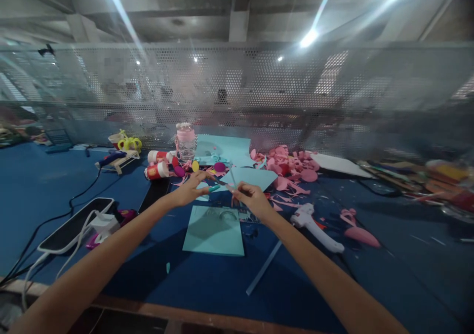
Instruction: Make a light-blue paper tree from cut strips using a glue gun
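Observation:
Above the table's middle, my left hand [192,188] is closed with fingers pointing right. A thin dark blade-like piece [222,182] runs from its fingertips toward my other hand, and a small teal piece [214,188] shows under the fingers; blur hides their exact kind. My right hand [254,198] pinches a narrow pale strip [232,177] standing up from the fingertips. The two hands are close but apart. Below them lies a square light-teal foam sheet [213,235]. Behind them is another teal sheet [255,177], partly covered by the fingers.
A white glue gun [318,229] and a clear glue stick [263,269] lie right. Pink scraps [285,163] are heaped behind. A pink-lidded bottle [185,144] stands at the back near red-and-white cups [157,170]. Left are a white-rimmed black tray [77,225] and cables.

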`<state>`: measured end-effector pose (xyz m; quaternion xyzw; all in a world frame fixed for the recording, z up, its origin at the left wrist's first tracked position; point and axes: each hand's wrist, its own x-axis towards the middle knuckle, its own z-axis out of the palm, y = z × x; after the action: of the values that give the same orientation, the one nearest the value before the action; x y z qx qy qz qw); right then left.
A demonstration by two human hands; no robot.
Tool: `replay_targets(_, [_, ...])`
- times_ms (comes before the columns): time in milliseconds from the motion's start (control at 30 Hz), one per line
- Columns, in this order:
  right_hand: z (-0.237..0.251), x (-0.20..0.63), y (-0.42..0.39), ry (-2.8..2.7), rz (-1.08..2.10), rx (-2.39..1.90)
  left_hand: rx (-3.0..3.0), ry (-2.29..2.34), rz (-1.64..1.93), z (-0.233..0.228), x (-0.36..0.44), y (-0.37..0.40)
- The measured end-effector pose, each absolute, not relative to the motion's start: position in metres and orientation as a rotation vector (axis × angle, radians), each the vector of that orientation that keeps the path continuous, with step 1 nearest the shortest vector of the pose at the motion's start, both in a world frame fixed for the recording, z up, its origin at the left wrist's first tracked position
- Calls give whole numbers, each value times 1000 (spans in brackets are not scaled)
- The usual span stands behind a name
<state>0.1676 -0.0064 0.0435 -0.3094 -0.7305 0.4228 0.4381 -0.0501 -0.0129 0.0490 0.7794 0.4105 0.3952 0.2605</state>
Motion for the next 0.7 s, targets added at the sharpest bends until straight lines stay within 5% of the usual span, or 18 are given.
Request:
replay_targets(433, [30, 177, 0, -1573, 1314, -805, 1879, 778, 585, 56, -23, 11])
replay_targets(700, [30, 175, 0, -1657, 1163, -825, 1812, 795, 561, 47, -17, 14])
